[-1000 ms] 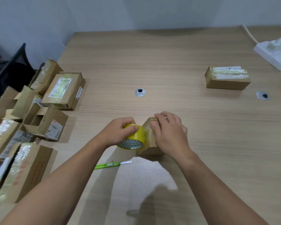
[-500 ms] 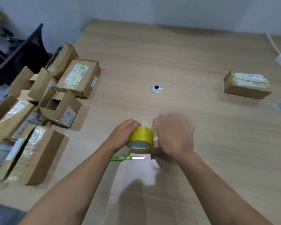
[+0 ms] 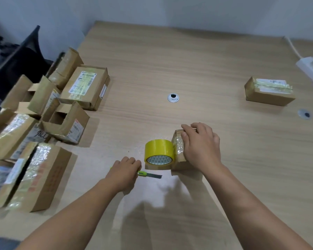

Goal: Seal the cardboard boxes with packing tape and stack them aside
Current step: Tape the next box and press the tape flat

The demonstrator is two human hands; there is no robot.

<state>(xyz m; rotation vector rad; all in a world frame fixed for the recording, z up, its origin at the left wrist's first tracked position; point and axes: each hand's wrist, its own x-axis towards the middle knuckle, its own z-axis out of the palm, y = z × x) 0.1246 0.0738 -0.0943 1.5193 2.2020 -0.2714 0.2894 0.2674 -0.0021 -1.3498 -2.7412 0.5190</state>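
A: So, which step is this?

B: Cutting the tape, I judge. The right hand lies over a small brown cardboard box near the front middle of the pale wooden table, fingers curled over its far edge, thumb on the taped side, pinning it.

A: And the tape?

B: A yellow roll of packing tape stands on its rim, touching the box's left side; no hand holds it. Whether a strip joins roll and box, I cannot tell.

A: And the other hand?

B: The left hand sits just in front of the roll, fingers curled round the handle of a slim green utility knife lying on the table, blade pointing right.

A: Next move?

B: Probably lifting the knife and slicing between roll and box, with the blade clear of the right thumb and that hand holding the box firm. Then, I'd guess, the box goes beside the sealed brown cardboard box with a white label, well apart at the far right.

A: Much left?

B: Likely; the cluster of brown cardboard boxes at the left edge includes some with open flaps.
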